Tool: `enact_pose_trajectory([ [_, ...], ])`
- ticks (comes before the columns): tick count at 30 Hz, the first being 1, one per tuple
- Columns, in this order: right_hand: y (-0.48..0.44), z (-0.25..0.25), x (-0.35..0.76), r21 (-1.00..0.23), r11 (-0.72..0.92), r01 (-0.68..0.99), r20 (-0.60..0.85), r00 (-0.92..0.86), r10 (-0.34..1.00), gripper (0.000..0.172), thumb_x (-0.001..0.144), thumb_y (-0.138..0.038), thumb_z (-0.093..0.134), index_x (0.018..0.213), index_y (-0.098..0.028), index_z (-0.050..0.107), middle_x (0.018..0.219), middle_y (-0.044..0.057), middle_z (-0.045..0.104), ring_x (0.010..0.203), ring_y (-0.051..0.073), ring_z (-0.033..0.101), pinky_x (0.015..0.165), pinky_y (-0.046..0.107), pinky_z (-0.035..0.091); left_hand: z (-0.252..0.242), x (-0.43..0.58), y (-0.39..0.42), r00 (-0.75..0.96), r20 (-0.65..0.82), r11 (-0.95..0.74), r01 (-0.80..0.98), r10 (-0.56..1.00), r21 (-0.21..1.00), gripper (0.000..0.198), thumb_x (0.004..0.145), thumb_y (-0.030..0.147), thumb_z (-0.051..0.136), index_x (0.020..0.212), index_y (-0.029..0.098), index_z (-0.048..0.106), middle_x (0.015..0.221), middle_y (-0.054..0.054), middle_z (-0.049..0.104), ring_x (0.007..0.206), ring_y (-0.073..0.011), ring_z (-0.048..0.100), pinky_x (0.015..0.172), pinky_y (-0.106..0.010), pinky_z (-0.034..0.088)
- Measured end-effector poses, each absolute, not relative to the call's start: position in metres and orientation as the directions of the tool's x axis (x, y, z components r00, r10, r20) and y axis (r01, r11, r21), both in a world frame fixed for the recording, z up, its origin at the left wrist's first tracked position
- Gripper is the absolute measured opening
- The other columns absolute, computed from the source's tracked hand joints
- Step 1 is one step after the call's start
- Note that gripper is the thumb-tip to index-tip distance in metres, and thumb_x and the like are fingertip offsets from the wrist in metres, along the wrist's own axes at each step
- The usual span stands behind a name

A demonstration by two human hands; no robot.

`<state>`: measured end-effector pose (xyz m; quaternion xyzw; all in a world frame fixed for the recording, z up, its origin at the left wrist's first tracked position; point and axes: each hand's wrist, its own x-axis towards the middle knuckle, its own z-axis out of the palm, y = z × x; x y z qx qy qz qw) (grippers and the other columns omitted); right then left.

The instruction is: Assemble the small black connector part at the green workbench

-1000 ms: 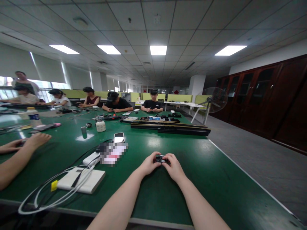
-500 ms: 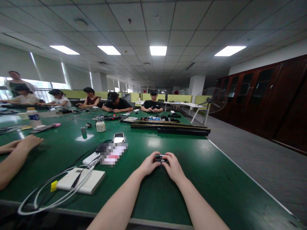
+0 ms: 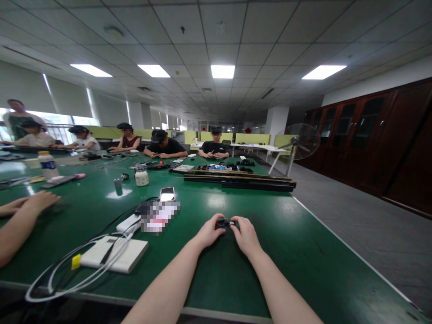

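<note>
A small black part (image 3: 225, 222) is pinched between both of my hands just above the green table (image 3: 297, 252). My left hand (image 3: 209, 231) grips its left end with curled fingers. On its right end my right hand (image 3: 245, 235) closes the same way. Both forearms reach in from the bottom edge of the view. The part is too small to make out in detail.
A white flat box with white cables (image 3: 113, 254) lies to my left, a phone (image 3: 167, 194) beyond it. Another person's forearm and hand (image 3: 23, 213) rest at the far left. Long black bars (image 3: 239, 181) lie across the table's middle. Several people sit at the far end.
My hands shifted very slightly on the small part. The other person's hand at the left drew back toward the left edge.
</note>
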<state>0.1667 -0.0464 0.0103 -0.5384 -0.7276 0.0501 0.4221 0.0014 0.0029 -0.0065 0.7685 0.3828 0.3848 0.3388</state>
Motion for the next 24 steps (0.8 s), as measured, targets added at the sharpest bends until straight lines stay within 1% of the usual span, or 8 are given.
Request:
enact_pose_trajectory([
  [6,-0.0439,0.0081,0.1688,-0.546,0.394,0.740,0.595,0.011,0.804,0.022,0.080,-0.021,0.045,0.098,-0.022,0.059,0.099,0.007,0.064,0.096,0.022,0.055,0.086,0.039,0.043,0.0001,0.0016,-0.0022,0.399,0.330,-0.473,0.346,0.856,0.810,0.043,0.066,0.011,0.060,0.107,0.021,0.051,0.087,0.000,0.059,0.074,-0.0151,0.055,0.073,-0.028,0.045],
  [12,-0.0428,0.0073,0.1714,-0.565,0.385,0.730,0.619,0.066,0.782,0.025,0.081,-0.021,0.043,0.102,-0.021,0.058,0.102,0.008,0.063,0.097,0.022,0.055,0.087,0.039,0.043,-0.0021,0.0014,-0.0008,0.397,0.314,-0.463,0.368,0.862,0.806,0.044,0.067,0.012,0.061,0.109,0.020,0.051,0.080,0.001,0.058,0.070,-0.0150,0.054,0.070,-0.027,0.043],
  [17,-0.0414,0.0073,0.1738,-0.594,0.379,0.709,0.637,0.127,0.761,0.027,0.082,-0.022,0.041,0.103,-0.019,0.058,0.104,0.009,0.062,0.098,0.022,0.055,0.087,0.039,0.043,-0.0024,0.0013,-0.0005,0.406,0.311,-0.467,0.374,0.859,0.801,0.042,0.068,0.013,0.060,0.108,0.019,0.051,0.072,0.003,0.054,0.066,-0.0142,0.051,0.064,-0.025,0.041],
  [24,-0.0400,0.0080,0.1750,-0.610,0.360,0.706,0.650,0.186,0.737,0.028,0.083,-0.024,0.040,0.104,-0.017,0.058,0.105,0.010,0.061,0.098,0.023,0.055,0.087,0.039,0.043,-0.0037,0.0006,0.0003,0.413,0.294,-0.456,0.380,0.862,0.804,0.042,0.067,0.014,0.059,0.108,0.019,0.051,0.074,0.003,0.053,0.067,-0.0146,0.050,0.065,-0.026,0.041],
])
